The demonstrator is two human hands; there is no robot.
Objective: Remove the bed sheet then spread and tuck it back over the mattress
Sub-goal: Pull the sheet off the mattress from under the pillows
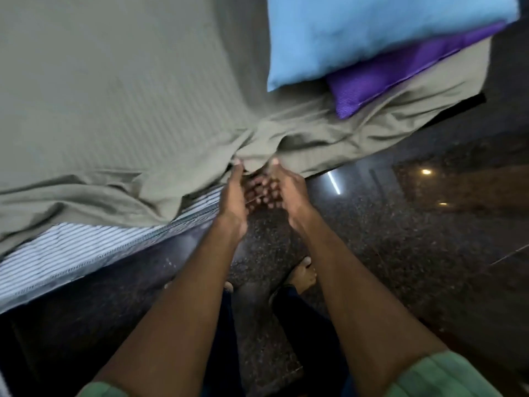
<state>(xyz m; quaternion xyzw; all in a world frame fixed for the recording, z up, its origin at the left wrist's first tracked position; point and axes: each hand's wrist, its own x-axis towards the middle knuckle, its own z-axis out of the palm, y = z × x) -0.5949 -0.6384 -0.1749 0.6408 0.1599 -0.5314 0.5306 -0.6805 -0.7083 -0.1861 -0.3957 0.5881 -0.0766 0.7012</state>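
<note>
Gripping the grey bed sheet point(160, 90) edge, thumbs on top, are the left hand point(233, 193) and right hand point(286, 187).
Pillows point(372, 44) lying on the sheet beyond the hands could be dragged off when it is pulled.

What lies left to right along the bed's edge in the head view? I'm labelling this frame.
Striped mattress → left hand → right hand → purple pillow. Both hands grip the grey bed sheet at its bunched edge.

I see the bed sheet point(120, 90) lying over the mattress point(71, 253), whose side shows below it at left. Two pillows point(372, 38) sit stacked at upper right. My hands point(234, 193) meet, probably gripping, at the sheet's hanging edge.
</note>
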